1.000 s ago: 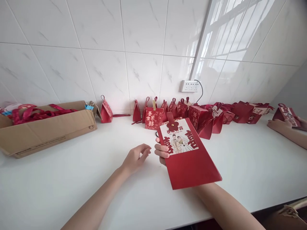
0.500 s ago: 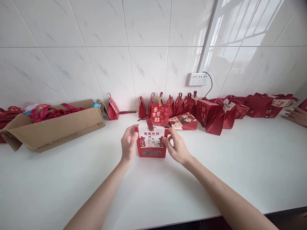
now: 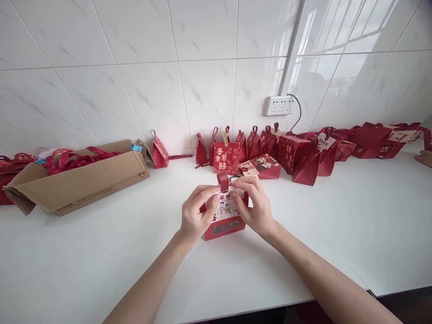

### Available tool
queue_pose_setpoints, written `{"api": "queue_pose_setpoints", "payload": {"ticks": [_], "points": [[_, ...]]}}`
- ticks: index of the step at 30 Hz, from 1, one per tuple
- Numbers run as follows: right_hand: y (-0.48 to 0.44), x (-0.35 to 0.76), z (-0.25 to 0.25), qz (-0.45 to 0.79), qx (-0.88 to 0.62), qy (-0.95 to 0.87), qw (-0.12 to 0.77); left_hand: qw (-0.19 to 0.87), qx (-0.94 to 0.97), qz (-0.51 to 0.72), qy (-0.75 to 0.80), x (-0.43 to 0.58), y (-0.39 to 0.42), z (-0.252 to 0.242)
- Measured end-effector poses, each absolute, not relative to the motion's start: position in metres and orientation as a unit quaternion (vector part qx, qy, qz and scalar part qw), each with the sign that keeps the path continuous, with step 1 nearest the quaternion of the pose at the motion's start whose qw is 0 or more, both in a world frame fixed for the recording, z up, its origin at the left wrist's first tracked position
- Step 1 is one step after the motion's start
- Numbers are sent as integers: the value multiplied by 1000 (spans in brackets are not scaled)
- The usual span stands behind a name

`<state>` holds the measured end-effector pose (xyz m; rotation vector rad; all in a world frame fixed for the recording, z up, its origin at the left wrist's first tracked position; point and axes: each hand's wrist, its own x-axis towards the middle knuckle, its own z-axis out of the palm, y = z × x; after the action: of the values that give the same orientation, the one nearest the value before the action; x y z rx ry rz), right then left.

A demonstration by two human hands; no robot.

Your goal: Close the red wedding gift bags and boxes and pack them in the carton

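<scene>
A red gift box (image 3: 225,228) with a white printed front and an oval window stands on the white table in front of me. A dark red strap loop (image 3: 222,180) rises from its top. My left hand (image 3: 199,209) pinches the box's top edge on the left, just beside the loop. On the other side, my right hand (image 3: 254,204) has its fingers closed on the top edge, thumb against the printed front. The fingers hide part of the print and the top corners. Right behind stands another red box (image 3: 226,157) with gold lettering.
To the left lies a cardboard box (image 3: 101,180) full of red ribbons (image 3: 81,157). Several red gift boxes (image 3: 305,164) line the tiled wall, under a white power strip (image 3: 279,105). Another person's hand (image 3: 424,157) shows at the right edge.
Both hands have moved from the box's sides inward to its top, by the loop. The box has come slightly nearer and turned a little. The other person's hand has drawn back rightward.
</scene>
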<state>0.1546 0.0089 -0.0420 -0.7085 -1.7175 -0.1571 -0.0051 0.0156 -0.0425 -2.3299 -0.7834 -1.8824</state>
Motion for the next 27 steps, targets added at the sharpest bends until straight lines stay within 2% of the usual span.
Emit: {"api": "queue_pose_setpoints", "payload": {"ticks": [5, 20, 27], "points": [[8, 153, -42, -62, -314, -735, 599, 41, -736, -624, -261, 0, 14, -39], [13, 146, -37, -43, -350, -709, 611, -152, -664, -610, -404, 9, 6, -28], [12, 143, -33, -19, -372, -705, 603, -182, -652, -601, -425, 8, 9, -28]]}}
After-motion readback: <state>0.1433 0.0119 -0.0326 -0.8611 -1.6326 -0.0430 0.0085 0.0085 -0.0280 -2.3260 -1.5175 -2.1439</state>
